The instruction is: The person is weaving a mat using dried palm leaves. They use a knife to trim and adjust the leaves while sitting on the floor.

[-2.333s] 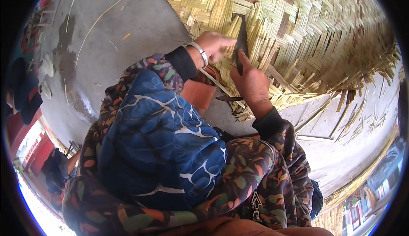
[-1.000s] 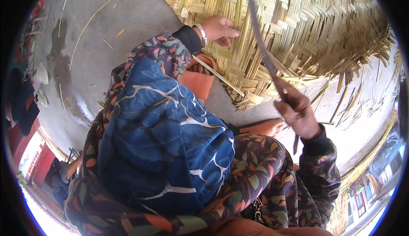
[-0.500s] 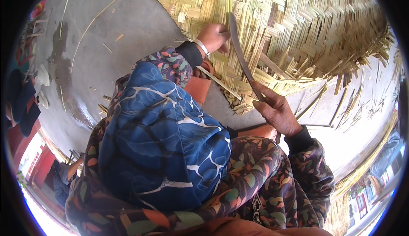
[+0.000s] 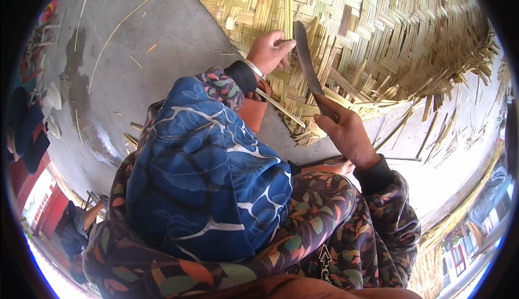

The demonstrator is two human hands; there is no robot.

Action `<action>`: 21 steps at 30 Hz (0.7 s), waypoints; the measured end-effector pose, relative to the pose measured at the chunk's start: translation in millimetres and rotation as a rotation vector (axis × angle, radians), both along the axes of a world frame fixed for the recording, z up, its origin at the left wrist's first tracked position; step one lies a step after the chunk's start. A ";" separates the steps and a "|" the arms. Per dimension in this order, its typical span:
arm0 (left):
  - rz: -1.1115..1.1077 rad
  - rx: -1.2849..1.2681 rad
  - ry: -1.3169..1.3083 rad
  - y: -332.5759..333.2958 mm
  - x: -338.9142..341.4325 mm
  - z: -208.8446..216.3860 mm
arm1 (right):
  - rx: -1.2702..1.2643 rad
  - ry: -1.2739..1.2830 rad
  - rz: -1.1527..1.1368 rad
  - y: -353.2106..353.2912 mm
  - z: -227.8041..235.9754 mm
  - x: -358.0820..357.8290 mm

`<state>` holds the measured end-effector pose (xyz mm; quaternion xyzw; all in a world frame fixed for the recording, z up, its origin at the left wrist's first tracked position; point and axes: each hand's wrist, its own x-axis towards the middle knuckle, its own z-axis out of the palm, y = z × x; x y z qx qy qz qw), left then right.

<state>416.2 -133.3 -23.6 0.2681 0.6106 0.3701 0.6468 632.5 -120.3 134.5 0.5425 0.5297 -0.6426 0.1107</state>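
A large woven mat (image 4: 367,7) of pale, flat split strips lies on the floor ahead, its near edge ragged with loose ends. At that edge my left hand (image 4: 268,53) is closed, thumb against fingers, on a greenish strip (image 4: 288,14) that runs away over the weave. In my right hand (image 4: 347,131) is a long dark knife (image 4: 307,58) with a slightly curved blade. The blade points away from me over the mat, its tip just right of my left fingers. Whether the blade touches the mat I cannot tell.
Loose strips and offcuts (image 4: 451,123) litter the grey concrete floor (image 4: 146,34). A wet patch (image 4: 78,72) shows at the left. Another person (image 4: 78,226) is at the lower left rim. My blue patterned cloth (image 4: 208,175) covers my lap.
The knife has been drawn slightly toward me, and my right hand has shifted a little left. My left hand stays at the strip, its thumb now stretched along it.
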 end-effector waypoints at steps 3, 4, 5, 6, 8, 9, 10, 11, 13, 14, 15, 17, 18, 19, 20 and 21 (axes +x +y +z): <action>-0.011 -0.030 -0.046 3.4 -1.2 -1.7 | 0.111 -0.081 0.114 1.9 -3.2 2.0; -0.013 -0.043 -0.059 5.8 -2.9 1.0 | 0.142 -0.117 0.162 3.1 -4.5 0.9; 0.011 -0.059 -0.079 7.9 -3.7 3.6 | 0.169 -0.153 0.209 3.2 -7.1 0.9; 0.034 -0.076 -0.102 10.9 -4.2 5.7 | 0.193 -0.145 0.192 1.3 -12.8 -0.4; 0.071 -0.116 -0.134 13.0 -5.7 5.4 | 0.237 -0.128 0.157 -4.6 -24.5 -6.1; 0.085 -0.124 -0.140 13.1 -6.1 6.2 | 0.224 -0.127 0.144 -5.9 -24.3 -7.4; 0.100 -0.131 -0.146 13.9 -6.4 8.0 | 0.211 -0.126 0.132 -7.1 -23.7 -8.3; 0.118 -0.139 -0.151 14.1 -7.0 9.2 | 0.197 -0.124 0.123 -7.4 -23.4 -9.2; 0.154 -0.143 -0.164 11.3 -9.0 8.8 | 0.171 -0.066 0.033 -13.4 -21.5 -9.5; 0.165 -0.143 -0.179 12.4 -7.2 7.7 | 0.174 -0.054 -0.024 -22.6 -26.2 -6.7; 0.175 -0.142 -0.178 13.3 -5.1 8.3 | 0.177 -0.041 -0.080 -31.0 -32.6 -5.4; 0.195 -0.143 -0.174 15.9 -1.8 12.1 | 0.339 -0.137 0.039 -36.3 -39.4 -14.6; 0.199 -0.147 -0.168 16.7 -0.7 12.8 | 0.355 -0.203 0.096 -34.7 -39.6 -21.1; 0.203 -0.152 -0.163 18.3 0.5 13.7 | 0.370 -0.269 0.152 -34.2 -40.7 -25.5; 0.208 -0.153 -0.158 20.5 1.4 15.4 | 0.365 -0.285 0.158 -36.8 -45.0 -25.8; 0.191 -0.155 -0.155 20.9 1.2 18.0 | 0.369 -0.297 0.157 -39.8 -47.6 -26.3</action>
